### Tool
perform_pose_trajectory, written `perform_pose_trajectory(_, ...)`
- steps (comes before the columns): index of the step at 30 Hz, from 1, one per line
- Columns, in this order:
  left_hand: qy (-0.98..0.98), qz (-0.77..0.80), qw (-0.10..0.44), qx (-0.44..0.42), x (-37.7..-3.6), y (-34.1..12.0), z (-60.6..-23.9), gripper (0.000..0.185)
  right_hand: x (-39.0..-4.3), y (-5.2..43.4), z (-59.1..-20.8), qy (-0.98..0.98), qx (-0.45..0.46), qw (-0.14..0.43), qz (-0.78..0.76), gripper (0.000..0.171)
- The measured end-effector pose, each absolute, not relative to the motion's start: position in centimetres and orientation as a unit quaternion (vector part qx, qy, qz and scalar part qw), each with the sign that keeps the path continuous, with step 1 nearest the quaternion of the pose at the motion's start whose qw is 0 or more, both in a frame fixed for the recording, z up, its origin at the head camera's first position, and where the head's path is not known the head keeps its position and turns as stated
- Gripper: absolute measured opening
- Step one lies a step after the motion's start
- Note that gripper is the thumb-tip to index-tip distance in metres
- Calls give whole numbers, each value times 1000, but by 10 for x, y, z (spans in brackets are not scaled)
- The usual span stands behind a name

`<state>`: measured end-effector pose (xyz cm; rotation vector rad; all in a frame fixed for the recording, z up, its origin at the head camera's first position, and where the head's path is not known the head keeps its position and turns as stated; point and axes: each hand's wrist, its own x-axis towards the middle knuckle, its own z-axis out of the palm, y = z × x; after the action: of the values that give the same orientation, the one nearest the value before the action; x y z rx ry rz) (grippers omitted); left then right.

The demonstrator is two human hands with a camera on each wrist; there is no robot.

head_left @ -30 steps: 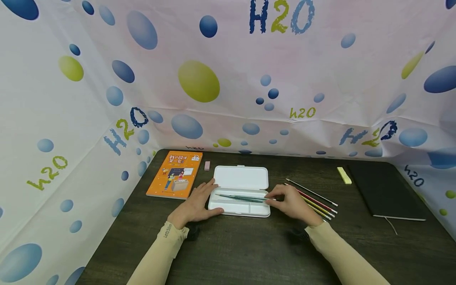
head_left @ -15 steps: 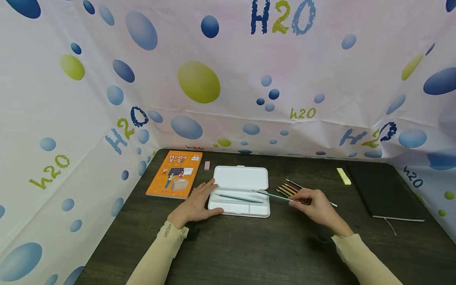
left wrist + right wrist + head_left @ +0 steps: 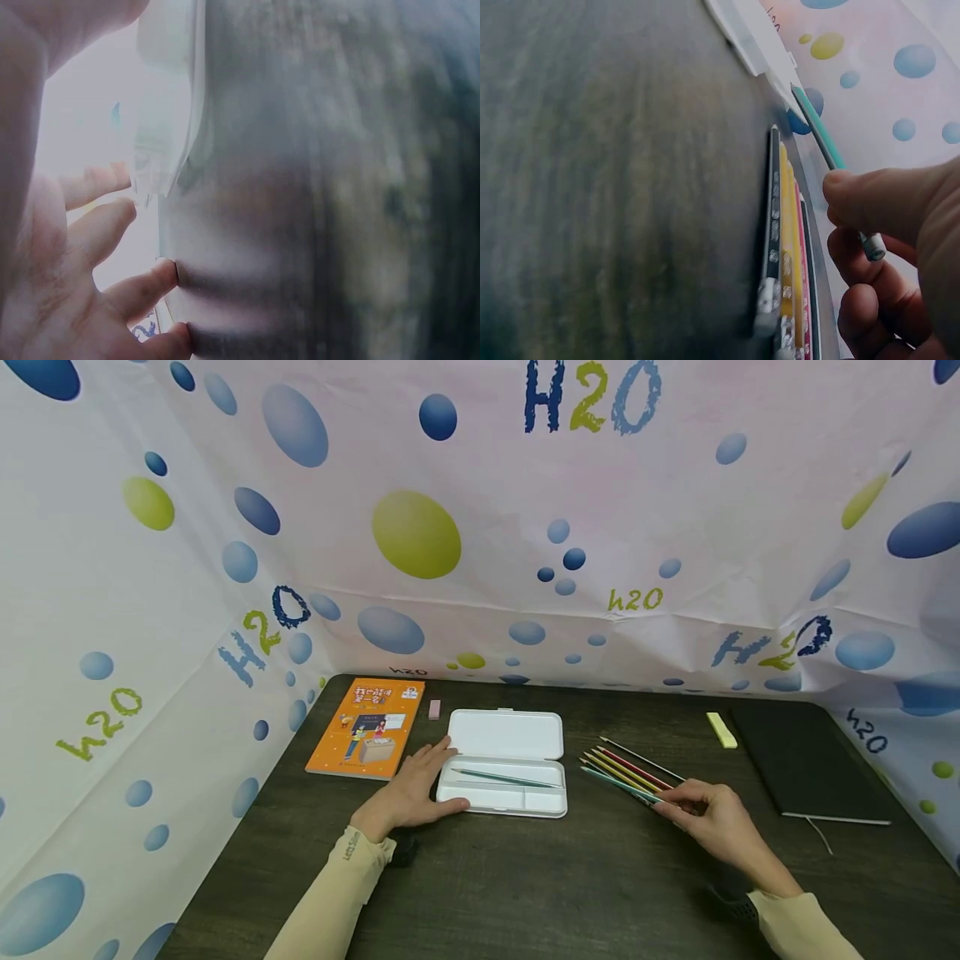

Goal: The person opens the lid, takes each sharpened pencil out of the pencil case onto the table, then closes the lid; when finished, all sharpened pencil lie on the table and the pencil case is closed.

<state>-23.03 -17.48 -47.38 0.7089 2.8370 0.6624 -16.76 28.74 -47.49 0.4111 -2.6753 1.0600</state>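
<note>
An open white pencil case (image 3: pixel 507 735) lies at the middle of the dark table (image 3: pixel 525 877), with one teal pencil (image 3: pixel 506 777) in its tray. My left hand (image 3: pixel 420 785) rests flat at the case's left end, fingers straight and thumb along the front edge; the left wrist view shows its fingers (image 3: pixel 97 225) by the blurred case (image 3: pixel 169 112). To the right, my right hand (image 3: pixel 667 800) pinches a second teal pencil (image 3: pixel 615 781) just over a row of coloured pencils (image 3: pixel 633 767). The right wrist view shows this pencil (image 3: pixel 825 139) between thumb and fingers above the row (image 3: pixel 784 247).
An orange book (image 3: pixel 367 727) and a small pink eraser (image 3: pixel 434 708) lie left of the case. A yellow eraser (image 3: pixel 722 729) and a black notebook (image 3: pixel 806 760) sit at the right. Bubble-patterned cloth walls close in the table's left, back and right sides.
My right hand has lifted one teal pencil out of the case and carried it right, down to the row of pencils. The left hand has stayed put.
</note>
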Motion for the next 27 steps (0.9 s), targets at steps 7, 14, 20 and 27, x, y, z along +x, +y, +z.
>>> perform_pose_trajectory(7,944,222,72,234,-230,-175,-472,93,-163,290,-483,-922,119,117,349,5)
perform_pose_trajectory(14,944,224,73,231,-230,-174,-473,93,-160,284,-487,-933,131,125,311,10)
perform_pose_trajectory(20,946,216,78,226,-230,-174,-474,93,-159,279,-486,-940,154,141,270,14)
perform_pose_trajectory(27,944,224,76,229,-230,-175,-473,92,-159,275,-483,-954,180,154,186,10)
